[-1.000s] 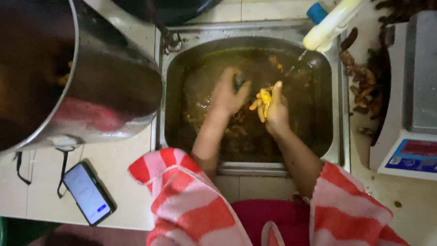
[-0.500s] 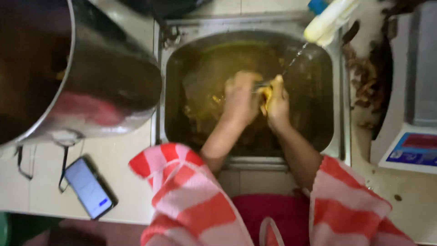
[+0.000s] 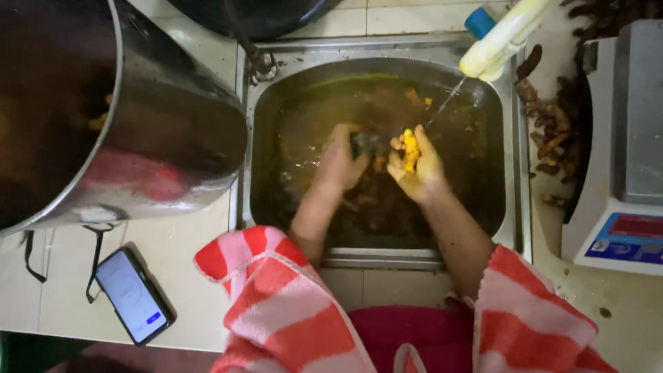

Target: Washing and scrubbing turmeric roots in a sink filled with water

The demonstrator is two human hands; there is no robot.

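The right hand (image 3: pixel 418 169) sits just right of the middle of the steel sink (image 3: pixel 514 207), its grip closed around a bright yellow root (image 3: pixel 411 150) that stands up between the fingers and thumb. A thin stream of water (image 3: pixel 445 103) slants down from the pale yellow tap spout (image 3: pixel 501 38) at two o'clock and lands just beside that root. The left hand (image 3: pixel 342 162) lies at nine o'clock of the right one, near it, fingers curled over a small dark object (image 3: pixel 364 143); how tightly that grip closes, and what exactly the object is, cannot be told through the murk. Both hands hover over brown, cloudy water and a dark heap of roots (image 3: pixel 376 204) at the bottom of the basin.

At nine o'clock of the sink a large steel pot (image 3: pixel 159 138) tilts on the tiled tabletop (image 3: pixel 197 276), with a few yellow pieces showing inside it. At seven o'clock a phone (image 3: pixel 133 295) lies face up, its screen lit, beside a black cord (image 3: pixel 93 266). At three o'clock unwashed brown roots (image 3: pixel 552 131) are scattered between the basin and a white kitchen scale (image 3: pixel 621 173). Red-and-white striped sleeves (image 3: pixel 290 311) fill the six o'clock edge.
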